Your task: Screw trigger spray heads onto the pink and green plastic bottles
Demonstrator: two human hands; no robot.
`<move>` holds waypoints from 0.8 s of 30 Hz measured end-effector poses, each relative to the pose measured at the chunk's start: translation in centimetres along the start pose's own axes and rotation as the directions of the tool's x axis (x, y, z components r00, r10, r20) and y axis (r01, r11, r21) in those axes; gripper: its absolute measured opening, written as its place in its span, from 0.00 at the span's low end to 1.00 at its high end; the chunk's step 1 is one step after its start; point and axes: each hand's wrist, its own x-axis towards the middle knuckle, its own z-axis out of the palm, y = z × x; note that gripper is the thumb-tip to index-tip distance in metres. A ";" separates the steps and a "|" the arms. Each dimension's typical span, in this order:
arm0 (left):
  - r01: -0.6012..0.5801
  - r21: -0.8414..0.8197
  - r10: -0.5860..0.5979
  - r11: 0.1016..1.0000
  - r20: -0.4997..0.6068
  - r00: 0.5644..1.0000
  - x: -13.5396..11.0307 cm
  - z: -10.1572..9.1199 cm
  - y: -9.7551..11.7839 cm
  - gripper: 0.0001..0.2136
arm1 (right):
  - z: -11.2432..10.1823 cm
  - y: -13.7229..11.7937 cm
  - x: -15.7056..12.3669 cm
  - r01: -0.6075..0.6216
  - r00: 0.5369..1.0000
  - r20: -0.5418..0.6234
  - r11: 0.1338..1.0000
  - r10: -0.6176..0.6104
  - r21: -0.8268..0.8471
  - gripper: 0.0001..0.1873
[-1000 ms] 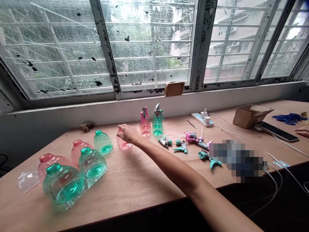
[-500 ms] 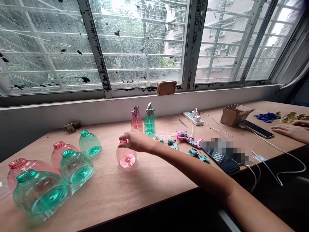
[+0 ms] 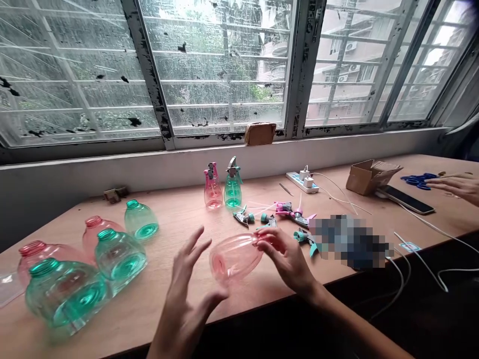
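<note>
My right hand (image 3: 284,257) grips a clear pink bottle (image 3: 235,257) by its neck. The bottle is tipped on its side above the front of the table, its base toward my left hand. Fingers and thumb spread apart, my left hand (image 3: 189,289) is beside that base without visibly holding anything. Behind the bottle lie pink spray heads (image 3: 294,213) and teal spray heads (image 3: 245,218), some with thin tubes. A pink spray bottle (image 3: 213,192) and a green spray bottle (image 3: 232,187) stand upright near the wall, heads fitted.
Several open-necked green bottles (image 3: 121,257) and pink bottles (image 3: 99,234) stand at left. A power strip (image 3: 302,183), a cardboard box (image 3: 368,178), a phone (image 3: 406,198) and white cables occupy the right. Another person's hand (image 3: 456,188) is by blue pieces (image 3: 419,180). A blurred patch covers something.
My right hand has brought the pink bottle from the table toward me and right, tipping it from upright onto its side. My left hand has come into view, open.
</note>
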 end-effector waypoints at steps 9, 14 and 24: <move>0.046 0.069 -0.049 0.997 0.038 0.998 -0.5 5.3 -4.3 0.36 | 0.7 1.6 -0.2 0.016 0.992 0.128 0.996 -0.004 -0.093 0.17; 0.131 0.094 -0.133 0.987 0.008 0.991 -0.4 5.1 -3.8 0.36 | -2.4 4.5 1.3 0.141 0.990 0.106 0.748 -0.094 -0.649 0.30; 0.165 0.134 -0.167 0.977 0.006 0.986 -0.1 5.0 -3.3 0.36 | -5.0 6.6 7.1 0.009 0.941 0.128 0.357 0.313 -0.934 0.33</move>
